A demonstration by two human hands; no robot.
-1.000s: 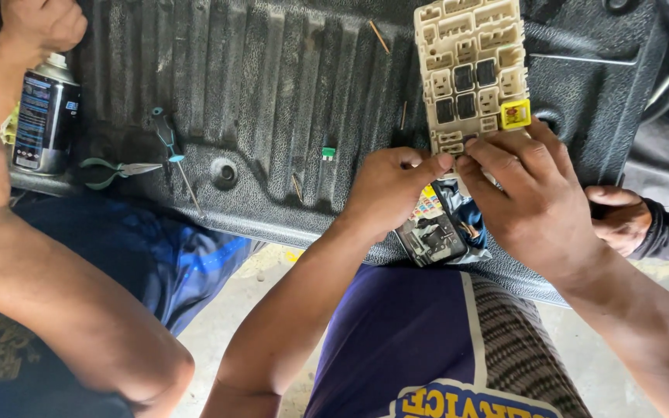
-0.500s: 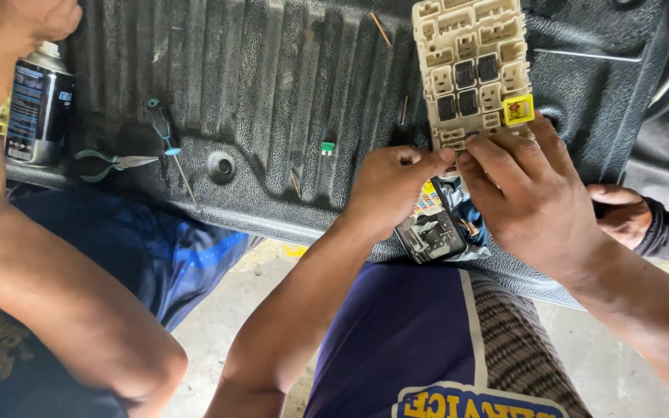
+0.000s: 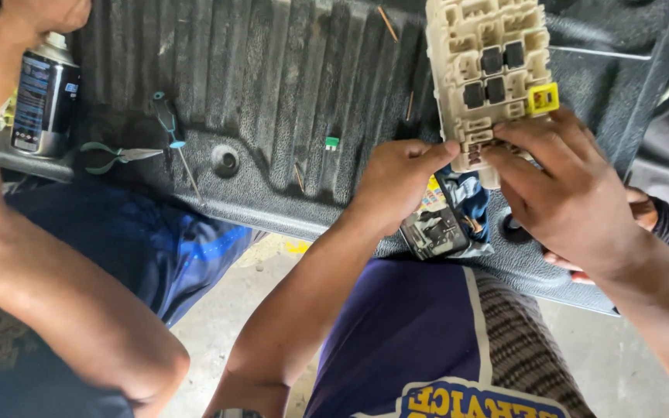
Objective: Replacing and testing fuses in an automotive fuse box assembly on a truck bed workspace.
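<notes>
Fingers of the left hand [image 3: 396, 174] and right hand [image 3: 563, 190] are pinching the lower edge of the cream fuse box [image 3: 489, 73], upper right of the frame, over the black ribbed mat [image 3: 272, 70]. Steadying the box while working small parts seems wise; pliers [image 3: 114, 157] and a spray can [image 3: 40, 97] are lying upper left.

A cream plastic fuse box [image 3: 489, 73] stands on end at the far right of the scene, on a black ribbed liner. Its face is a grid of small square and oblong sockets. Four dark square relays sit in a cluster near its middle, and a yellow square piece sits at its right edge, low down. The box leans slightly to the left. Its near end is pinched between the left hand [image 3: 398, 179], whose thumb and forefinger press the lower left corner, and the right hand [image 3: 567, 190], whose fingers cover the lower right edge.
</notes>
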